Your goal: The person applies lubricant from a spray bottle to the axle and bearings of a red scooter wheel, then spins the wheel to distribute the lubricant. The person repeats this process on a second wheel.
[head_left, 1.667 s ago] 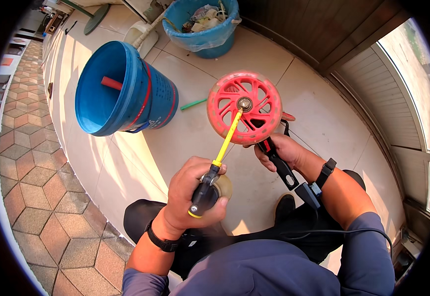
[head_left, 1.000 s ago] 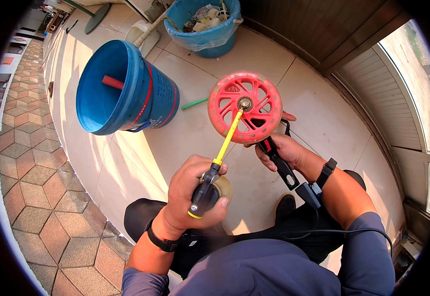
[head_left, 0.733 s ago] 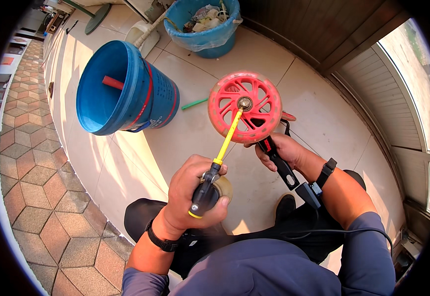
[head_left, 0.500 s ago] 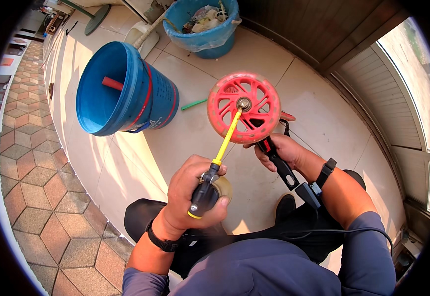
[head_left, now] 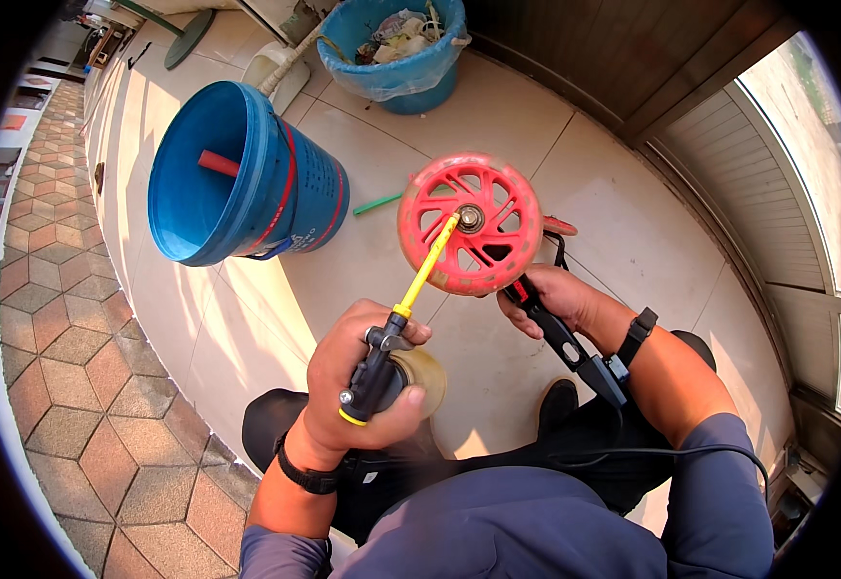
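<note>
My left hand [head_left: 348, 372] is wrapped round an oil can with a black pump head [head_left: 374, 381], a translucent yellowish reservoir and a long yellow spout [head_left: 427, 265]. The spout's tip reaches the metal hub bearing [head_left: 470, 219] of a red spoked wheel [head_left: 427, 254] with a clear, scuffed tread. Partly behind the wheel, my right hand [head_left: 558, 299] closes on a slotted black bar [head_left: 548, 328] joined near the wheel. Another red piece [head_left: 560, 226] shows beyond the wheel's right rim, mostly hidden. Whether oil is flowing cannot be seen.
A blue bucket [head_left: 319, 207] lies tilted at the left with a red tube [head_left: 219, 163] inside. Behind stands a blue bin [head_left: 420, 95] of rubbish. A green stick [head_left: 378, 205] lies on the tiles. A panelled door [head_left: 758, 145] borders the right; a black cable [head_left: 672, 452] crosses my lap.
The wheel has shifted slightly left and down. My left hand and the oil can have moved a little left, the spout tip staying at the hub. My right hand still grips the bar.
</note>
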{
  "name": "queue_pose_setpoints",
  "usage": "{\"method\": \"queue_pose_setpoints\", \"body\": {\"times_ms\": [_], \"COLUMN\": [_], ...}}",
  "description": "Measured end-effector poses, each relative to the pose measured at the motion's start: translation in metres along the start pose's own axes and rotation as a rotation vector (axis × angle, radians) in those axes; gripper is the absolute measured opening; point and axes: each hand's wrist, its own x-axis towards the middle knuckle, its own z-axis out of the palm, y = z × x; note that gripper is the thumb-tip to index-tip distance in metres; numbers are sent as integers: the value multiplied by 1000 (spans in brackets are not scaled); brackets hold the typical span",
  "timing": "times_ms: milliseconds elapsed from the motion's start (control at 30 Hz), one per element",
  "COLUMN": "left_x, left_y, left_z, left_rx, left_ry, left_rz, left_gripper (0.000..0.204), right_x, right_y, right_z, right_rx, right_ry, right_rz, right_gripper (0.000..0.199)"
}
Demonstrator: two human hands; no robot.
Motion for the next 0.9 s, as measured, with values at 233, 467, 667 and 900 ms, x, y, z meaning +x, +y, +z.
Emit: {"method": "queue_pose_setpoints", "body": {"times_ms": [233, 467, 667, 900], "left_x": [-1, -1, -1, 1], "left_y": [2, 2, 2, 2], "left_z": [-3, -5, -7, -7], "left_rx": [-19, -15, -19, -18], "left_ry": [0, -11, -16, -28], "left_rz": [-39, -33, -27, -19], "left_gripper": [43, 43, 44, 44], "right_x": [0, 0, 1, 1], "right_y": [-2, -1, -1, 1], "right_z": [2, 1, 1, -2], "right_rx": [-27, -34, -15, -30], "right_ry": [-6, -12, -20, -37], "right_rz": [5, -5, 7, -3], "right_gripper": [46, 47, 49, 48]}}
